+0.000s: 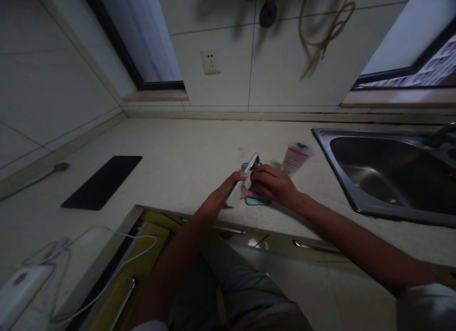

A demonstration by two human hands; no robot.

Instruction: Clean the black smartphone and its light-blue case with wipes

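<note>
Phone point(233, 198): tilted over the desk point(185, 160), between left hand point(231, 182) and right hand point(275, 181).
Left hand: I see it pinching the phone's long edge.
Blue flat item point(257, 201): on the desk, below the phone.
Right hand: fingers curled at the phone's face; I can't tell whether they pinch anything.
Red-banded container point(295, 157): on the desk, just past that hand.

One smartphone point(233, 198) is between one left hand point(232, 182) and one right hand point(278, 183); one light-blue rectangle point(257, 201) beneath; one red-printed cup point(295, 157) beyond the right hand; one sink point(388, 184) farther right; one black mat point(102, 183) leftward; two windows point(138, 32) ahead.
</note>
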